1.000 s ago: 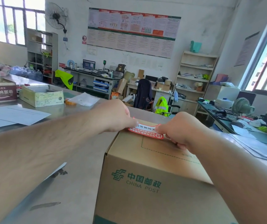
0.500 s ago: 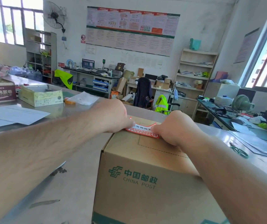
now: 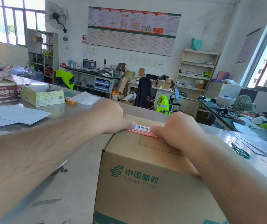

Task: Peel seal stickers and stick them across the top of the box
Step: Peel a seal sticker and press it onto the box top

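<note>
Now, left hand (image 3: 110, 117), right hand (image 3: 181, 131) pinning sticker (image 3: 143, 130) across box (image 3: 137, 191) top, left edge

Atop box (image 3: 145, 183): sticker (image 3: 143, 131); scissors (image 3: 241, 153) rightward

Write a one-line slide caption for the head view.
Left hand and right hand press a red seal sticker onto the top of a China Post box on a counter.
</note>
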A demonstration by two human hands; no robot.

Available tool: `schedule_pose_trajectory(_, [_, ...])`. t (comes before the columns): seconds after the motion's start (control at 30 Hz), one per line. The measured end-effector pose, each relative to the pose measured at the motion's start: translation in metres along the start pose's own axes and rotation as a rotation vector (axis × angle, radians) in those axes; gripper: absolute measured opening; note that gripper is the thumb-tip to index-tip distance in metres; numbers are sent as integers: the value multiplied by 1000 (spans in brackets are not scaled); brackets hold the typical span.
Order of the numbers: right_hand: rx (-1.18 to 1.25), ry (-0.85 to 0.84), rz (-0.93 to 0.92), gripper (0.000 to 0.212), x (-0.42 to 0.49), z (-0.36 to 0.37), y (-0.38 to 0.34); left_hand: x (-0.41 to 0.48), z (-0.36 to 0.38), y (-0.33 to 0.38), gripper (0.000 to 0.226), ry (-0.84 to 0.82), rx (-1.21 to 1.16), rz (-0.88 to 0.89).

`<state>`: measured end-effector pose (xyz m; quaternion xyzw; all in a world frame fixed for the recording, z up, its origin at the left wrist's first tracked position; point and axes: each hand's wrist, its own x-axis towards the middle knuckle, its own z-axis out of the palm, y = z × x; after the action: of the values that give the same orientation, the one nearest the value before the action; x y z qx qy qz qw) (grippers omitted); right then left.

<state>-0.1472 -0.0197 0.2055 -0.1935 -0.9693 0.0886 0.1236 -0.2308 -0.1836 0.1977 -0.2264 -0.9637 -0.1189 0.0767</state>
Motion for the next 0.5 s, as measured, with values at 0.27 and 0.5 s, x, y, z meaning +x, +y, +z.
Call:
schedule_pose_trajectory(0.27, [35,-166,23,74,-1,-11,8,-6,3,-10,48,-92,-322,-47])
schedule_pose_trajectory(0.5, [22,-177,58,67,12,-5,8,-3,2,-1,64,-144,-300,-123])
